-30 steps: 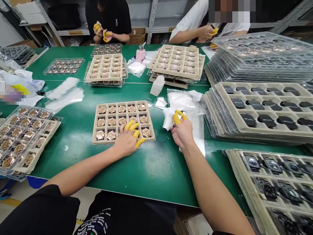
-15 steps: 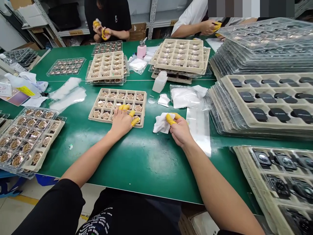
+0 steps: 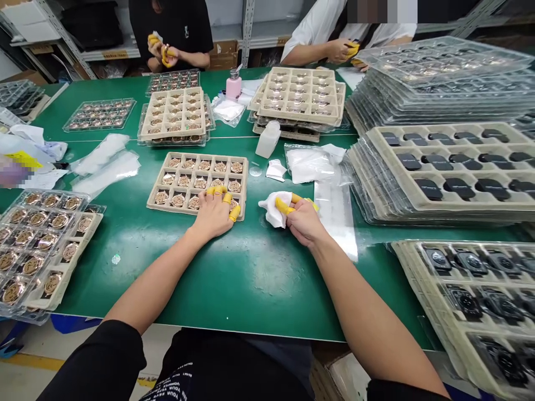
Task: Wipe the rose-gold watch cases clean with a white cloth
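Note:
In front of me lies a beige compartment tray (image 3: 155, 192) with rows of round gold-coloured watch parts (image 3: 204, 165). My left hand (image 3: 214, 214), with yellow finger cots on the fingertips, reaches over the tray's near right corner. Its fingers are spread and hide some of the lower cells; I see nothing held in them. To the right of the tray, my right hand (image 3: 304, 220) pinches a crumpled white cloth (image 3: 277, 210) just above the green table. Yellow finger cots cover its fingertips too.
Stacked trays (image 3: 460, 195) with dark square watch parts rise at the right. Another stack (image 3: 418, 289) is nearer. Clear trays (image 3: 39, 239) of gold parts sit at the left edge. A white bottle (image 3: 268, 139) and white wipes (image 3: 311, 162) lie beyond my right hand. Two people work opposite.
The view has shifted slightly. The cloth in my right hand is more bunched up than before. My left hand stays over the tray's near right corner.

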Demonstrator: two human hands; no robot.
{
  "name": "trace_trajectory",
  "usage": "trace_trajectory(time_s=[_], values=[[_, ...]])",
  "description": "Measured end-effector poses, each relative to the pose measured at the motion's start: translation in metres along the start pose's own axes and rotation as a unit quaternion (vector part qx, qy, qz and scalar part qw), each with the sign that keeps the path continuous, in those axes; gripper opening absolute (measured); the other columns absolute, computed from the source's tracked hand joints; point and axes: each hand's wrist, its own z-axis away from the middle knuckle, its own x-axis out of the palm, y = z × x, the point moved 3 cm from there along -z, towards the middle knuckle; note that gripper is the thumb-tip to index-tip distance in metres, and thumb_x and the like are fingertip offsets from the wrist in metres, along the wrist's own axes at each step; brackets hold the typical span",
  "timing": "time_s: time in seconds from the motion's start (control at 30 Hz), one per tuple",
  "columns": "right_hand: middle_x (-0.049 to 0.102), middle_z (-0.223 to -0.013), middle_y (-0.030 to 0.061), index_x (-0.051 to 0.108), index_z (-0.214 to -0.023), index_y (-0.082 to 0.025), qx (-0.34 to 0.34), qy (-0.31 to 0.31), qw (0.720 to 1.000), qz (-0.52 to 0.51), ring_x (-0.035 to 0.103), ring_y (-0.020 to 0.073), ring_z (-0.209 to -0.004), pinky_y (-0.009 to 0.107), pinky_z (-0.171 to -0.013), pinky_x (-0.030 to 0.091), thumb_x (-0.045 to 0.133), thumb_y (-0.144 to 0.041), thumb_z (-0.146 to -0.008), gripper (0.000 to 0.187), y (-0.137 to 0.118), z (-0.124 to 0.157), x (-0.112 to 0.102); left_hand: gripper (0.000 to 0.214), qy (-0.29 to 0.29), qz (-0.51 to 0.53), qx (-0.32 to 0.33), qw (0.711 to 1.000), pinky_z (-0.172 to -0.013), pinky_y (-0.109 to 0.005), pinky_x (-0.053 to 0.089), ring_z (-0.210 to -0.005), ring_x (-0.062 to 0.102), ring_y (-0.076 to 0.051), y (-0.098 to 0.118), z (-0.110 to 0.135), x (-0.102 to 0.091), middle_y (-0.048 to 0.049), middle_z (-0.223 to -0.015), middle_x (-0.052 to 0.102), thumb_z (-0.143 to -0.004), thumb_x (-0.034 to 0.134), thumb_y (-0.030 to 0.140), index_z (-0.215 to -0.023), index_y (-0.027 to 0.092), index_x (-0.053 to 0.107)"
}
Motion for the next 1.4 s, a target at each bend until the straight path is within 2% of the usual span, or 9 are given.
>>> trace_trajectory(time_s=[0.2,0.3,0.43,0.53,0.77,0.9,1.0,1.27,1.4], values=[[0.077,-0.084,0.0003,0.072,-0.094,-0.023,-0.063,0.026,0.998,0.013,0.073,0.0174,-0.080,0.031,-0.076,0.061,0.092,-0.057,-0.059,0.053,0.012,-0.006,0.008,0.024,-0.053,0.066,0.038,0.996,-0.098,-0.054,0.037,-0.110,0.054,-0.039,-0.016,-0.022,-0.001,-0.0201,-0.114,0.062,-0.094,0.056,0.034,-0.102,0.014,0.066],[0.077,-0.086,-0.0008,0.073,-0.091,-0.023,-0.088,0.051,0.995,0.017,0.072,0.0160,-0.080,0.029,-0.077,0.060,0.094,-0.055,-0.055,0.053,0.013,-0.005,0.003,0.012,0.013,0.179,0.091,0.979,-0.099,-0.050,0.040,-0.105,0.057,-0.031,-0.023,-0.014,-0.002,-0.0121,-0.103,0.069,-0.091,0.060,0.022,-0.099,0.018,0.067],[0.077,-0.086,0.0004,0.075,-0.093,-0.023,-0.063,0.038,0.997,0.003,0.072,0.0168,-0.080,0.032,-0.077,0.061,0.096,-0.054,-0.053,0.055,0.013,-0.001,0.000,0.033,0.152,0.426,0.055,0.890,-0.095,-0.039,0.051,-0.095,0.065,-0.021,-0.023,0.024,0.007,-0.0055,-0.098,0.072,-0.088,0.069,0.022,-0.121,0.021,0.067],[0.078,-0.086,0.0006,0.075,-0.094,-0.023,-0.049,0.032,0.998,-0.014,0.073,0.0170,-0.080,0.032,-0.077,0.062,0.098,-0.050,-0.050,0.056,0.014,-0.002,0.002,0.033,0.123,0.540,0.047,0.831,-0.084,-0.032,0.058,-0.084,0.069,-0.017,-0.015,0.042,0.017,-0.0043,-0.095,0.072,-0.085,0.076,0.028,-0.116,0.021,0.072],[0.076,-0.085,-0.0023,0.074,-0.088,-0.024,-0.108,0.086,0.989,-0.043,0.072,0.0161,-0.081,0.030,-0.076,0.061,0.098,-0.044,-0.047,0.051,0.014,-0.014,0.008,0.024,0.021,0.246,0.335,0.909,-0.115,-0.054,0.034,-0.116,0.063,-0.025,-0.049,-0.005,-0.018,-0.0044,-0.110,0.074,-0.088,0.063,0.012,-0.090,0.029,0.078],[0.076,-0.088,-0.0013,0.075,-0.088,-0.024,-0.111,0.085,0.990,-0.020,0.071,0.0145,-0.080,0.028,-0.074,0.059,0.096,-0.038,-0.051,0.044,0.017,-0.014,0.007,0.009,0.013,0.295,0.196,0.935,-0.089,-0.037,0.049,-0.091,0.064,-0.020,-0.107,-0.019,-0.020,-0.0047,-0.096,0.072,-0.085,0.067,0.019,-0.089,0.022,0.074],[0.077,-0.089,0.0000,0.075,-0.090,-0.023,-0.105,0.075,0.991,-0.023,0.072,0.0161,-0.081,0.030,-0.077,0.060,0.095,-0.038,-0.053,0.044,0.019,-0.013,0.005,0.008,0.004,0.310,0.124,0.943,-0.070,-0.029,0.047,-0.073,0.059,-0.016,-0.115,-0.006,-0.012,-0.0024,-0.087,0.068,-0.082,0.066,0.019,-0.089,0.020,0.071],[0.074,-0.080,-0.0022,0.073,-0.095,-0.026,-0.076,0.057,0.995,0.011,0.066,0.0142,-0.068,0.025,-0.058,0.051,0.093,-0.052,-0.055,0.052,0.016,-0.003,0.001,0.024,0.120,0.153,0.014,0.981,-0.090,-0.039,0.049,-0.096,0.064,-0.025,-0.107,0.033,-0.007,-0.0082,-0.101,0.073,-0.079,0.058,0.008,-0.095,0.019,0.071],[0.073,-0.078,-0.0020,0.072,-0.097,-0.026,-0.074,0.048,0.996,0.024,0.065,0.0148,-0.067,0.026,-0.058,0.050,0.091,-0.056,-0.059,0.052,0.014,-0.003,0.002,0.014,0.244,0.216,0.002,0.945,-0.095,-0.044,0.050,-0.099,0.065,-0.025,-0.108,0.030,-0.013,-0.0085,-0.100,0.074,-0.083,0.064,0.016,-0.088,0.021,0.075]])
